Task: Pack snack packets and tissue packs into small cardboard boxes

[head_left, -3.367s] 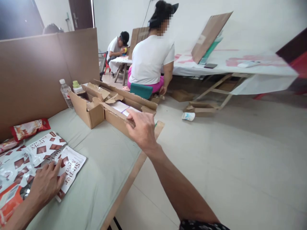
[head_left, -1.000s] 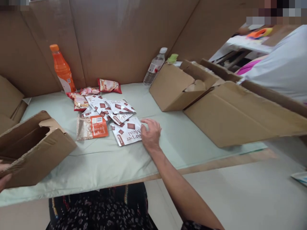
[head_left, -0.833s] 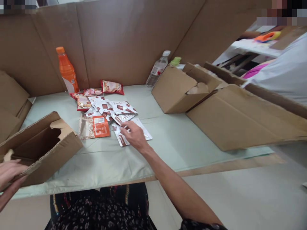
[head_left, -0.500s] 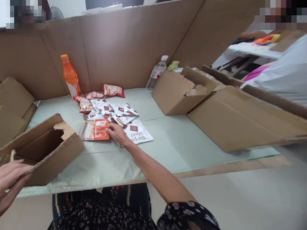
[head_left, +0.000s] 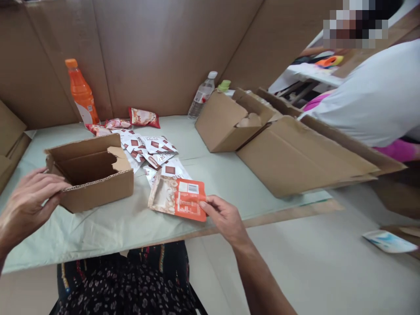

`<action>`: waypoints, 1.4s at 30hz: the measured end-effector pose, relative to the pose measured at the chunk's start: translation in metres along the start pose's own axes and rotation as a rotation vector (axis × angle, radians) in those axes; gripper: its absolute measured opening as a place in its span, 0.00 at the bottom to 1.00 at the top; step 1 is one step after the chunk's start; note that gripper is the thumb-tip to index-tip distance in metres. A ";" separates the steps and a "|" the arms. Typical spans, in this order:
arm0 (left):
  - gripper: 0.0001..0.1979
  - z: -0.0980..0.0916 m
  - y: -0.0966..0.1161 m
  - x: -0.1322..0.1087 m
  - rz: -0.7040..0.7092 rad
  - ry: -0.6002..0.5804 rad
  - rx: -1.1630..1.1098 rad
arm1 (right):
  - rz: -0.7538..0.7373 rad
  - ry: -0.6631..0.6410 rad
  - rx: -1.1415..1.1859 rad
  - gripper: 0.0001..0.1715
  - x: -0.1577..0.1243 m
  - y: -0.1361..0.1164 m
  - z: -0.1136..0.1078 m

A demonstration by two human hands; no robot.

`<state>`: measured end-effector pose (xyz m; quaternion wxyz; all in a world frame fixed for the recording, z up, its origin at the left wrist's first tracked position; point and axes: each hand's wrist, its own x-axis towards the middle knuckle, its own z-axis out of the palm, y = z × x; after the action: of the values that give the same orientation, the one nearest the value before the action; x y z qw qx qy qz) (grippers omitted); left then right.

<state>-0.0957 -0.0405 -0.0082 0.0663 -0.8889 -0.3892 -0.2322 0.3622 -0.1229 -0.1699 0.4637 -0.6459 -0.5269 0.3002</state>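
My right hand pinches the right edge of an orange pouch with a barcode and a printed pale pattern. The pouch is held up over the front of the table, partly covering white packets with brown squares on them. At the left, my left hand is closed on the left end of an open-topped cardboard box, fingers over its rim. Most of the box's inside lies in shadow. Behind the white packets lie several red-and-cream packets.
An orange drink bottle and a clear water bottle stand by the tall cardboard wall. Cardboard boxes occupy the table's right side; another cardboard piece is at far left. A person in a white top is at the right.
My right hand has lifted the orange pouch off the table and brought it right and nearer. My left hand has moved the cardboard box rightward, beside the white packets. The view has shifted.
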 end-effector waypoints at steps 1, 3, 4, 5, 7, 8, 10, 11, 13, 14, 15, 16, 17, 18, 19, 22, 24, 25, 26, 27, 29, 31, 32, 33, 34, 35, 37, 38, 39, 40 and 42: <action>0.09 0.002 0.002 0.007 0.001 0.013 0.040 | 0.021 0.000 0.019 0.18 -0.005 0.006 -0.003; 0.08 0.004 0.009 0.011 -0.020 0.069 0.153 | 0.054 -0.001 0.069 0.18 -0.012 0.015 -0.006; 0.10 0.005 0.014 0.008 -0.028 0.122 0.204 | 0.069 -0.007 0.100 0.19 -0.014 0.018 -0.005; 0.16 0.007 0.021 0.003 -0.017 0.199 0.236 | 0.085 -0.019 0.134 0.20 -0.015 0.021 -0.004; 0.29 0.014 0.042 -0.012 0.083 0.357 0.194 | 0.122 -0.054 0.210 0.22 -0.015 0.024 -0.001; 0.30 0.021 0.055 -0.021 0.165 0.417 0.125 | 0.142 -0.071 0.250 0.24 -0.015 0.026 0.000; 0.20 0.040 0.087 -0.036 0.254 0.341 -0.078 | 0.185 -0.101 0.321 0.27 -0.013 0.027 0.002; 0.15 0.051 0.102 -0.042 0.271 0.247 -0.166 | 0.207 -0.116 0.352 0.28 -0.012 0.027 0.003; 0.12 0.074 0.127 -0.048 0.189 0.169 -0.308 | 0.246 -0.136 0.396 0.29 -0.013 0.027 0.003; 0.13 0.084 0.134 -0.049 0.157 0.171 -0.323 | 0.266 -0.141 0.409 0.29 -0.014 0.027 0.002; 0.13 0.093 0.138 -0.048 0.112 0.186 -0.337 | 0.286 -0.144 0.419 0.29 -0.016 0.026 0.000; 0.12 0.101 0.138 -0.047 0.060 0.186 -0.358 | 0.304 -0.145 0.426 0.29 -0.018 0.026 -0.001; 0.11 0.108 0.135 -0.044 -0.018 0.146 -0.411 | 0.320 -0.147 0.433 0.29 -0.021 0.027 -0.003; 0.10 0.114 0.131 -0.041 -0.143 0.070 -0.501 | 0.332 -0.149 0.439 0.29 -0.025 0.028 -0.004; 0.09 0.120 0.126 -0.037 -0.305 -0.026 -0.624 | 0.340 -0.150 0.447 0.30 -0.029 0.029 -0.005; 0.23 0.140 0.120 -0.024 -0.859 -0.286 -1.125 | 0.348 -0.143 0.479 0.30 -0.039 0.033 -0.005; 0.35 0.153 0.127 -0.015 -1.040 -0.366 -1.390 | 0.339 -0.155 0.497 0.30 -0.044 0.033 -0.001; 0.38 0.159 0.134 -0.011 -1.066 -0.394 -1.473 | 0.327 -0.176 0.500 0.30 -0.046 0.033 0.001; 0.40 0.164 0.141 -0.008 -1.069 -0.419 -1.523 | 0.308 -0.205 0.497 0.30 -0.047 0.031 0.004; 0.41 0.168 0.149 -0.006 -1.067 -0.435 -1.557 | 0.284 -0.246 0.483 0.30 -0.047 0.029 0.006; 0.42 0.176 0.160 -0.005 -1.098 -0.419 -1.626 | 0.229 -0.332 0.412 0.27 -0.047 0.025 0.008; 0.42 0.181 0.164 -0.007 -1.139 -0.361 -1.661 | 0.132 -0.308 0.274 0.24 -0.048 0.021 0.008; 0.42 0.182 0.164 -0.008 -1.157 -0.325 -1.667 | 0.053 -0.228 0.177 0.20 -0.049 0.019 0.007; 0.42 0.183 0.162 -0.009 -1.173 -0.293 -1.670 | -0.049 -0.121 0.067 0.17 -0.050 0.017 0.006; 0.41 0.184 0.159 -0.010 -1.186 -0.267 -1.672 | -0.167 -0.015 -0.045 0.16 -0.053 0.013 0.005; 0.41 0.183 0.157 -0.011 -1.195 -0.249 -1.677 | -0.290 0.054 -0.152 0.19 -0.055 0.009 0.005; 0.41 0.181 0.156 -0.011 -1.200 -0.234 -1.696 | -0.516 0.035 -0.334 0.32 -0.060 0.000 0.011; 0.42 0.180 0.158 -0.011 -1.196 -0.233 -1.706 | -0.606 -0.037 -0.406 0.36 -0.061 -0.005 0.017; 0.43 0.179 0.161 -0.011 -1.187 -0.235 -1.717 | -0.682 -0.117 -0.473 0.38 -0.062 -0.010 0.025; 0.43 0.178 0.165 -0.011 -1.176 -0.240 -1.726 | -0.742 -0.187 -0.541 0.39 -0.062 -0.015 0.034; 0.42 0.178 0.175 -0.013 -1.155 -0.260 -1.739 | -0.816 -0.267 -0.684 0.40 -0.061 -0.021 0.054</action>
<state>0.0874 -0.1163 -0.1601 -0.7575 -0.3279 -0.4574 -0.3309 0.2902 -0.1654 -0.1776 0.2350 -0.4592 -0.8566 -0.0132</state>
